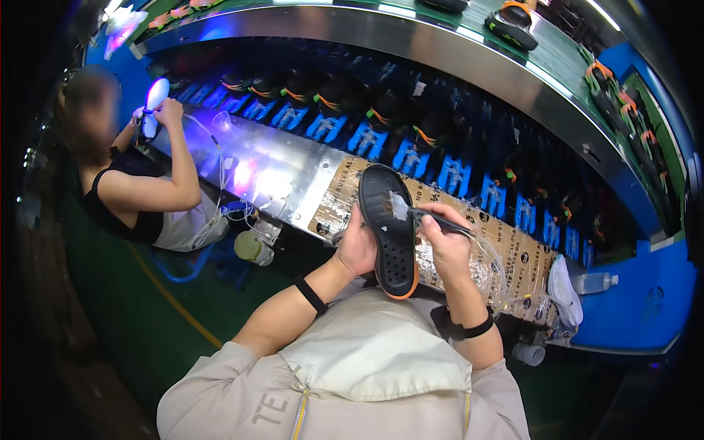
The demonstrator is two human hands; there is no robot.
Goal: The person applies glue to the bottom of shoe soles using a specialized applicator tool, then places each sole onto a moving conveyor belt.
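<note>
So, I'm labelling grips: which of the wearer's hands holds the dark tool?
The right hand: it grips the slim dark tool over the black sole, whereas the left hand holds the sole's side.

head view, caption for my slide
Left hand holding a black orange-edged shoe sole, right hand a slim dark tool over it

Your head-worn fisheye looks down and forward from close behind the near edge of the worktop [275, 169]. It reaches past the far edge, darkening at the sides.
</note>
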